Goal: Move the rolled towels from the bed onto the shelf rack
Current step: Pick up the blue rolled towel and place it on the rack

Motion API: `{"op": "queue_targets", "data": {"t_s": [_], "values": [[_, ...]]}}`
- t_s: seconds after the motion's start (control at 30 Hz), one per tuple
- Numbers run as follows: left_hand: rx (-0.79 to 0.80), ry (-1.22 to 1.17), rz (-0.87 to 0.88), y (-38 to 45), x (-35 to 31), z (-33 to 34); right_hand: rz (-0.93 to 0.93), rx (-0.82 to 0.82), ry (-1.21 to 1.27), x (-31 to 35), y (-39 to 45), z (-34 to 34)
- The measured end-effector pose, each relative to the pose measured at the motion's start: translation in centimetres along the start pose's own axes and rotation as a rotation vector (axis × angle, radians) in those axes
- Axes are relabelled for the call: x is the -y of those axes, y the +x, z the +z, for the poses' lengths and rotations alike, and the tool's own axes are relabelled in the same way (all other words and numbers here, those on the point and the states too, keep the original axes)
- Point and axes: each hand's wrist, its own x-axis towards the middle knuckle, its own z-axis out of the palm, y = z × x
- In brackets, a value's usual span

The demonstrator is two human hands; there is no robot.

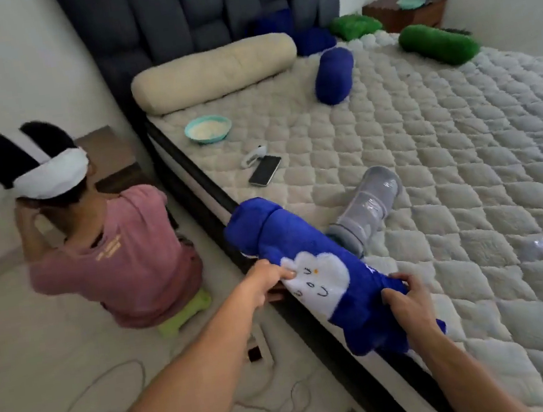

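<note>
A large blue rolled towel [288, 241] with a white cartoon patch lies across the near edge of the bed [467, 180]. My left hand [267, 286] pinches its left side at the patch. My right hand [411, 305] grips its near end. Another blue rolled towel [334, 74] lies further up the mattress. More blue rolls [314, 39] sit against the headboard. Two green rolled towels [438, 43] [355, 26] rest at the far side. No shelf rack is in view.
A clear plastic jar [367, 208] lies on its side just behind the held towel. A phone [264, 170], a small white device [253, 155], a teal bowl [208, 129] and a cream bolster [214, 71] are on the mattress. A person [110, 248] crouches on the floor at left; cables [92, 405] trail there.
</note>
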Motion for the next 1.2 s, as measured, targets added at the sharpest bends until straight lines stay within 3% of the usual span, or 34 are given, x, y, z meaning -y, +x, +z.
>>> {"op": "queue_targets", "data": {"t_s": [0.13,0.3,0.57,0.87,1.2], "values": [[-0.173,-0.128,0.014,-6.9,6.6,-8.6,-0.03,0.189,-0.035,0.5,-5.7,5.9],[-0.266,-0.272,-0.039,-18.8,17.1,-19.5,-0.076,0.427,-0.079,-1.2,-15.8,13.6],[-0.501,-0.508,-0.189,-33.5,31.8,-28.9,-0.167,0.785,-0.262,-3.8,-30.5,24.3],[-0.78,-0.856,-0.235,-39.8,38.4,-35.6,-0.429,1.159,-0.438,-2.9,-39.1,36.9],[-1.156,-1.266,-0.199,-43.2,43.6,-43.5,-0.456,1.501,-0.562,-5.0,-48.2,46.9]]}}
